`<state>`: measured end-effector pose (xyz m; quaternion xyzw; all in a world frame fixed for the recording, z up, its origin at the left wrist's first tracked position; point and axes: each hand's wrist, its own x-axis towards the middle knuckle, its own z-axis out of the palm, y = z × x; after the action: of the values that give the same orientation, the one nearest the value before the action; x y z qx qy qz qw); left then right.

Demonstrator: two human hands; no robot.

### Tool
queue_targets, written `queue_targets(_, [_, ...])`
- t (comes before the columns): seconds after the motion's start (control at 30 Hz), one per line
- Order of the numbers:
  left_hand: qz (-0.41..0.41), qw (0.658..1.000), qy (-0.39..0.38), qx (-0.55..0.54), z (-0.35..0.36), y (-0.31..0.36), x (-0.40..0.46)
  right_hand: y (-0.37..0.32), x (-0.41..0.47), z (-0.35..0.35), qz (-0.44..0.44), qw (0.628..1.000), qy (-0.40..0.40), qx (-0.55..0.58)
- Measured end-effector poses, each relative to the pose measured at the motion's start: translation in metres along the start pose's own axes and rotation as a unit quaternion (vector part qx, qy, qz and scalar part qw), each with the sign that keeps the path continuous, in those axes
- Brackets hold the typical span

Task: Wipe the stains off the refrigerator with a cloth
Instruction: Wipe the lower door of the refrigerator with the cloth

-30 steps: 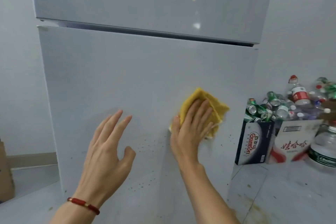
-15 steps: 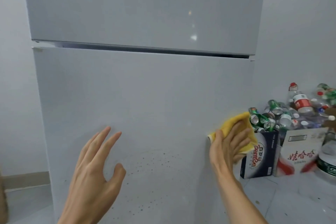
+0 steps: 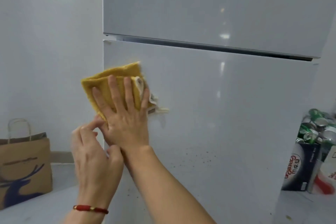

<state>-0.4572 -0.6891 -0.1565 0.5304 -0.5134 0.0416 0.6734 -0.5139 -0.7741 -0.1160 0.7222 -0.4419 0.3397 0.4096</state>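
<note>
I am watching the right hand [image 3: 125, 125] pressing the cloth [image 3: 111, 85] flat-fingered against the refrigerator [image 3: 227, 105] door's left edge, probably for scrubbing pressure, while the left hand [image 3: 94, 154], fingers loosely curled and holding nothing, is touching its wrist.

Soft even light, glare spots, wide-angle bowing

A plain home kitchen corner; a tall pale grey two-door refrigerator [image 3: 209, 96] stands against bare white walls [image 3: 45, 42]; a brown paper carrier bag with a blue deer print [image 3: 23, 167] sits left; a dark cardboard box heaped with crushed green drink cans [image 3: 307, 152] sits right.
</note>
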Motion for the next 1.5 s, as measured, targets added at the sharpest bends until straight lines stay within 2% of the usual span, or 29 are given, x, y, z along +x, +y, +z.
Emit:
queue_targets(0.07, [-0.003, 1.000, 0.003, -0.004, -0.004, -0.004, 0.000, -0.013, -0.020, 0.011, -0.060, 0.998, -0.025, -0.020])
queue_targets(0.13, [-0.013, 1.000, -0.006, -0.003, -0.008, -0.006, -0.002, 0.005, -0.039, 0.013, -0.100, 0.995, 0.009, 0.016])
queue_targets(0.17, [-0.019, 1.000, -0.018, 0.002, -0.012, -0.009, -0.004, 0.019, -0.052, 0.011, -0.091, 0.995, 0.025, 0.034])
queue_targets(0.23, [-0.017, 0.999, -0.040, 0.016, -0.015, -0.012, -0.007, 0.061, -0.087, 0.009, -0.005, 0.999, 0.044, 0.021])
queue_targets(0.3, [-0.011, 0.996, -0.071, 0.044, -0.018, -0.020, -0.009, 0.100, -0.130, 0.010, 0.147, 0.988, 0.046, 0.009])
queue_targets(0.33, [-0.010, 0.995, -0.086, 0.055, -0.020, -0.024, -0.010, 0.114, -0.148, 0.009, 0.250, 0.967, 0.044, 0.027])
queue_targets(0.37, [-0.008, 0.993, -0.097, 0.061, -0.021, -0.028, -0.010, 0.123, -0.159, 0.009, 0.366, 0.928, 0.049, 0.060])
queue_targets(0.43, [0.000, 0.990, -0.124, 0.067, -0.028, -0.037, -0.011, 0.125, -0.157, 0.009, 0.579, 0.795, 0.097, 0.152])
queue_targets(0.47, [0.002, 0.989, -0.133, 0.070, -0.032, -0.041, -0.010, 0.121, -0.148, 0.009, 0.640, 0.737, 0.123, 0.180])
queue_targets(0.5, [-0.001, 0.987, -0.140, 0.073, -0.035, -0.044, -0.010, 0.114, -0.137, 0.008, 0.664, 0.710, 0.135, 0.193])
queue_targets(0.53, [-0.010, 0.986, -0.147, 0.078, -0.039, -0.049, -0.010, 0.100, -0.129, 0.010, 0.657, 0.716, 0.133, 0.194])
queue_targets(0.57, [-0.024, 0.985, -0.150, 0.082, -0.042, -0.053, -0.009, 0.084, -0.123, 0.012, 0.620, 0.753, 0.124, 0.185])
queue_targets(0.6, [-0.047, 0.984, -0.151, 0.083, -0.044, -0.057, -0.009, 0.062, -0.122, 0.017, 0.554, 0.809, 0.104, 0.170])
queue_targets(0.67, [-0.100, 0.979, -0.156, 0.078, -0.048, -0.062, -0.008, 0.010, -0.128, 0.033, 0.330, 0.936, 0.046, 0.112])
queue_targets(0.7, [-0.124, 0.976, -0.161, 0.075, -0.049, -0.064, -0.007, -0.013, -0.136, 0.042, 0.198, 0.977, 0.024, 0.076])
queue_targets(0.77, [-0.133, 0.974, -0.166, 0.083, -0.050, -0.064, -0.006, -0.036, -0.147, 0.056, 0.019, 1.000, 0.000, 0.025])
queue_targets(0.83, [-0.086, 0.976, -0.167, 0.110, -0.046, -0.062, -0.013, -0.031, -0.154, 0.059, -0.077, 0.997, -0.026, 0.020])
queue_targets(0.9, [-0.043, 0.975, -0.175, 0.131, -0.040, -0.060, -0.023, -0.010, -0.156, 0.053, -0.132, 0.990, -0.021, 0.053])
queue_targets(1.0, [-0.055, 0.969, -0.198, 0.136, -0.026, -0.055, -0.037, 0.044, -0.177, 0.042, -0.091, 0.995, -0.008, 0.030])
queue_targets(1.07, [-0.051, 0.968, -0.202, 0.143, -0.018, -0.053, -0.042, 0.092, -0.209, 0.039, 0.027, 1.000, 0.002, 0.006])
queue_targets(1.13, [-0.054, 0.966, -0.207, 0.142, -0.014, -0.050, -0.045, 0.131, -0.241, 0.037, 0.213, 0.977, 0.004, 0.023])
queue_targets(1.2, [-0.048, 0.968, -0.199, 0.142, -0.015, -0.048, -0.045, 0.151, -0.249, 0.034, 0.426, 0.900, 0.042, 0.082])
queue_targets(1.27, [0.020, 0.972, -0.172, 0.161, -0.018, -0.043, -0.047, 0.150, -0.227, 0.032, 0.605, 0.770, 0.118, 0.164])
queue_targets(1.3, [0.069, 0.970, -0.165, 0.167, -0.017, -0.040, -0.049, 0.142, -0.210, 0.030, 0.659, 0.716, 0.137, 0.187])
queue_targets(1.33, [0.113, 0.965, -0.168, 0.170, -0.014, -0.036, -0.052, 0.128, -0.195, 0.028, 0.675, 0.701, 0.132, 0.188])
queue_targets(1.37, [0.147, 0.957, -0.182, 0.169, -0.010, -0.032, -0.056, 0.109, -0.185, 0.027, 0.650, 0.730, 0.115, 0.176])
queue_targets(1.4, [0.174, 0.949, -0.204, 0.163, -0.002, -0.026, -0.062, 0.091, -0.187, 0.028, 0.582, 0.793, 0.088, 0.159])
queue_targets(1.47, [0.217, 0.934, -0.242, 0.147, 0.015, -0.011, -0.074, 0.061, -0.212, 0.029, 0.341, 0.934, 0.001, 0.104])
queue_targets(1.5, [0.228, 0.929, -0.255, 0.140, 0.025, -0.005, -0.081, 0.070, -0.228, 0.029, 0.212, 0.974, -0.029, 0.070])
